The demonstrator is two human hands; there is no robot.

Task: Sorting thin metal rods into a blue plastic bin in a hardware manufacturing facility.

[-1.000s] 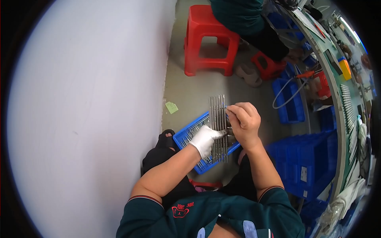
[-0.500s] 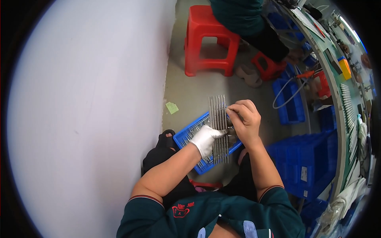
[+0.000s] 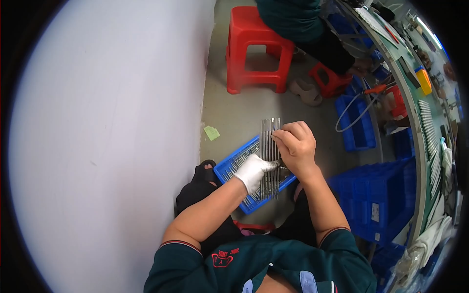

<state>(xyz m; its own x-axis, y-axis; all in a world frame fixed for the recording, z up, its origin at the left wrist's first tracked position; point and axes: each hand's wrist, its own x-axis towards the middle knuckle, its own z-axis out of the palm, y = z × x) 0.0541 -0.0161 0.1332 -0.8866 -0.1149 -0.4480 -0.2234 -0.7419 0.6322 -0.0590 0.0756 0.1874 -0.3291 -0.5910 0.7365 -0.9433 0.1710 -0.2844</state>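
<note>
My left hand [image 3: 254, 172], in a white glove with dark-stained fingers, is closed around a row of several thin metal rods [image 3: 269, 144]. The rods stand side by side, pointing away from me. My bare right hand [image 3: 297, 145] pinches at the upper right part of the row, its thumb and forefinger touching the rods there; its fingers hide part of them. Below the hands, on the floor between my feet, sits a blue tray [image 3: 225, 165] holding many more metal rods.
A white wall [image 3: 112, 122] rises along the left. Ahead stands a red stool [image 3: 244, 49] with a co-worker seated on it. To the right are stacked blue crates [image 3: 361, 198] below a green-topped workbench [image 3: 413, 90]. A scrap of green paper [image 3: 211, 132] lies on the floor.
My right hand has shifted slightly left across the rods, and their spacing looks a little tighter. My left hand keeps its hold in nearly the same place.
</note>
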